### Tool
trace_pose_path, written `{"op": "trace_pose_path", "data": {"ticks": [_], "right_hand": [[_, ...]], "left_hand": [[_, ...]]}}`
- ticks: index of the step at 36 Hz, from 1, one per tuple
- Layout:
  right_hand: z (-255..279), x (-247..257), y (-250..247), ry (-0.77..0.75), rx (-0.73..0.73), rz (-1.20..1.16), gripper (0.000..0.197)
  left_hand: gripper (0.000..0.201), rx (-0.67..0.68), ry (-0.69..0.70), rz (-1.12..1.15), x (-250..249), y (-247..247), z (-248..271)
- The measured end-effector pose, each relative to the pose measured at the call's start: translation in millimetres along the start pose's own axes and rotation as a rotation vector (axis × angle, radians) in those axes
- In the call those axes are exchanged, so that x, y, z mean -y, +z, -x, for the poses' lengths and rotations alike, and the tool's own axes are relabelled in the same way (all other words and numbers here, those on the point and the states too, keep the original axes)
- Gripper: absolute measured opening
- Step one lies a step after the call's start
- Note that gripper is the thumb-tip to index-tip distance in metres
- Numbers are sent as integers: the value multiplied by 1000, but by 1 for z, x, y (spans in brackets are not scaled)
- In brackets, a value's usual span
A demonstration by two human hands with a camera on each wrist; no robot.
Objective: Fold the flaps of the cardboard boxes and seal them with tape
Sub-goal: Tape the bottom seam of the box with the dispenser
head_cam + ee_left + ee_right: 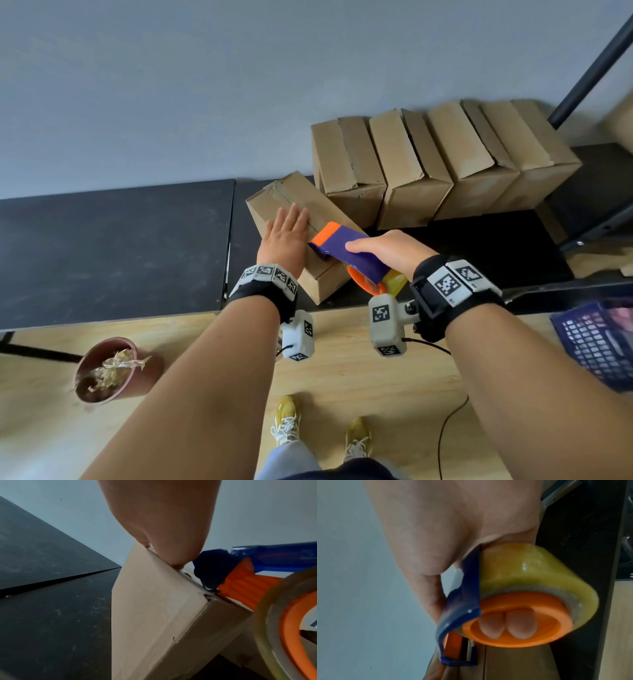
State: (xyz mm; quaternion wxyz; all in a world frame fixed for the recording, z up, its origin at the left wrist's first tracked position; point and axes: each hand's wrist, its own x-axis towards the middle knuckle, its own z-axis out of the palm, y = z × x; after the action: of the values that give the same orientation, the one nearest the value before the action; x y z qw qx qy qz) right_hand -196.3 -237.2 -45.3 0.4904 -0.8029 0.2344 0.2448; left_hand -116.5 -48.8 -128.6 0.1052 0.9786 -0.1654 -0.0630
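Observation:
A closed cardboard box (310,274) lies slanted on the black table (109,246), its near corner at the table's front edge. My left hand (286,236) presses flat on its top flaps with straight fingers; the left wrist view shows the palm (163,527) on the box (154,615). My right hand (383,248) grips a purple and orange tape dispenser (346,250) whose front end rests on the box top beside the left hand. In the right wrist view two fingertips (506,624) reach through the orange core, and the yellowish tape roll (518,572) sits on the dispenser (467,601).
Several closed cardboard boxes (442,164) stand in a row at the back right of the table. A dark shelf frame (596,68) rises at the right. On the wooden floor are a brown plant pot (109,370) at left and a purple crate (599,342) at right.

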Motion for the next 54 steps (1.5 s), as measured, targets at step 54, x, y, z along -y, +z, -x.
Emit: {"op": "trace_pose_path", "data": {"ticks": [54], "right_hand": [[28,-63,-11,-9,19,-189,29]], "left_hand": [[48,-98,-63,157,-31,9,27]]}}
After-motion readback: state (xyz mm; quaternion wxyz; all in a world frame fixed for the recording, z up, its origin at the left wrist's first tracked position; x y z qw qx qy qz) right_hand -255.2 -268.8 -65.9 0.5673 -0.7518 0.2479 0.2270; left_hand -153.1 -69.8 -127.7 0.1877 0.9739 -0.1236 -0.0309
